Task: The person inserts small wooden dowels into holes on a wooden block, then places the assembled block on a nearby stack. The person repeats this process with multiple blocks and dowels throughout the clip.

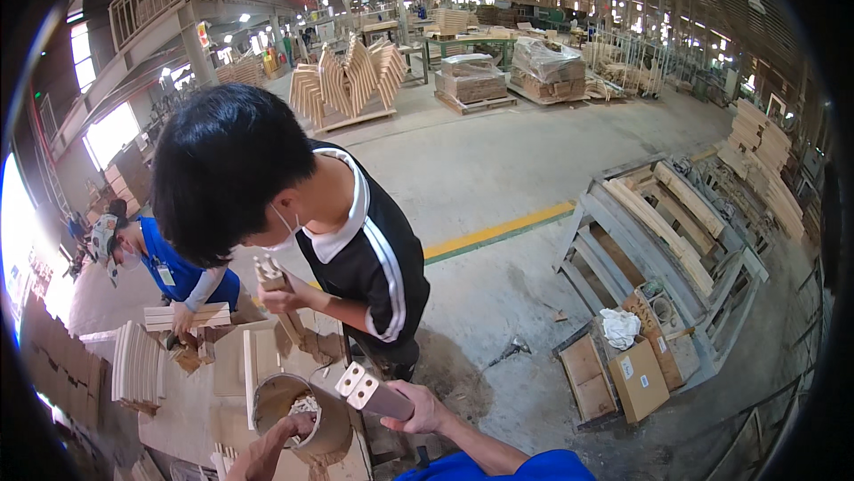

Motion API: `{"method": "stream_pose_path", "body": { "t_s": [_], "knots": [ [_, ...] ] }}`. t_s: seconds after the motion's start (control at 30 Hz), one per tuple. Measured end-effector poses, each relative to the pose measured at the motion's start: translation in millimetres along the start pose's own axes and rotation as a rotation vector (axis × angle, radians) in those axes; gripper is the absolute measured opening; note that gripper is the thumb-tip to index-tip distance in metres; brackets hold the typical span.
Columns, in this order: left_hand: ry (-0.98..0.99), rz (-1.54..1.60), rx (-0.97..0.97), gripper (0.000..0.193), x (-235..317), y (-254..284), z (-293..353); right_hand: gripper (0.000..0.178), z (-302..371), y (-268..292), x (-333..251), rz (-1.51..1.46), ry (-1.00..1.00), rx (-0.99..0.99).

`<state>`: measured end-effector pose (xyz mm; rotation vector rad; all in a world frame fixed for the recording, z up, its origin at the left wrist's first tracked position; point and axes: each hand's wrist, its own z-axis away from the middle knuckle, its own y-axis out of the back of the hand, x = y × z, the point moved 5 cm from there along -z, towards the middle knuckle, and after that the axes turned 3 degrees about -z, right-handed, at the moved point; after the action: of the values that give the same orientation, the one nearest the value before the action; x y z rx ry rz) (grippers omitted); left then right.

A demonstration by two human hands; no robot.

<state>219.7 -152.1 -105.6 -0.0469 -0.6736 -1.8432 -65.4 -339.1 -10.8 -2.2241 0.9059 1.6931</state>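
My right hand (422, 407) is wrapped round two wooden bars (381, 398) held side by side, their drilled ends tilted up to the left. Round dark holes show in those pale end faces. To the left, my left hand (294, 428) dips into a round grey bucket (334, 435). Small pale pieces (304, 404), too small to make out clearly, lie in it by my fingers. Those fingers look bent together; whatever is between them is hidden. Across the bucket, a co-worker in a black shirt (391, 241) holds similar drilled wooden bars (269, 274).
The bucket stands on a worktable (200, 401) with stacked curved slats (135, 365). A second co-worker in blue (173, 259) handles wood at its far left. Right of me, a grey rack (614, 241) holds boards beside a cardboard box (642, 380). Pallets of wood stand farther back.
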Motion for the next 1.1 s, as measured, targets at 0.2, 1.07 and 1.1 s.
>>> {"method": "stream_pose_path", "body": {
  "t_s": [0.2,1.07,1.1],
  "knots": [
    [-0.162,0.157,0.134,0.025,1,22,9,0.066,-16,-26,-5,-0.007,0.118,-0.149],
    [-0.642,1.318,0.472,0.025,-25,10,79,0.063,-42,-98,76,0.146,-0.149,-0.521],
    [-0.651,1.28,0.509,0.023,-19,7,86,0.061,-41,-98,84,0.156,-0.175,-0.545]
  ]
}}
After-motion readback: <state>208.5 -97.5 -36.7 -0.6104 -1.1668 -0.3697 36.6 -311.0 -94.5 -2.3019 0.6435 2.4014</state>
